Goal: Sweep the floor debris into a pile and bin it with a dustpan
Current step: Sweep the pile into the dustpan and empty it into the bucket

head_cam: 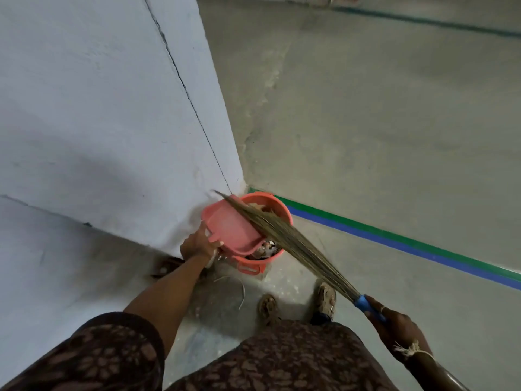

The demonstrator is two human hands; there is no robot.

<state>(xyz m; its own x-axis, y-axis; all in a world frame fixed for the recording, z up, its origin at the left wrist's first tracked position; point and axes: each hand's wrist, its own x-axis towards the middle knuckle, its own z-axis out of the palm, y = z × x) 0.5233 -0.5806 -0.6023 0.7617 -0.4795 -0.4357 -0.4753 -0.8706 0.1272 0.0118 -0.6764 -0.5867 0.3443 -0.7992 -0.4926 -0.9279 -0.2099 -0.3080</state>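
Note:
A pink dustpan (229,228) lies tilted over the mouth of an orange-red bucket (275,210) that stands on the floor at the corner of a white wall. My left hand (197,245) grips the dustpan's handle at its near end. My right hand (394,323) holds the blue handle of a grass broom (284,235). The broom's bristles lie across the dustpan and the bucket's opening, tips reaching the wall. Scraps of debris (266,246) show inside the bucket below the pan's edge.
The white wall (98,122) fills the left side. Grey concrete floor (380,136) stretches to the right, crossed by a green and blue painted line (408,244). A thin white strip (242,292) and a dark object (166,266) lie near the bucket. My feet (325,297) stand just behind it.

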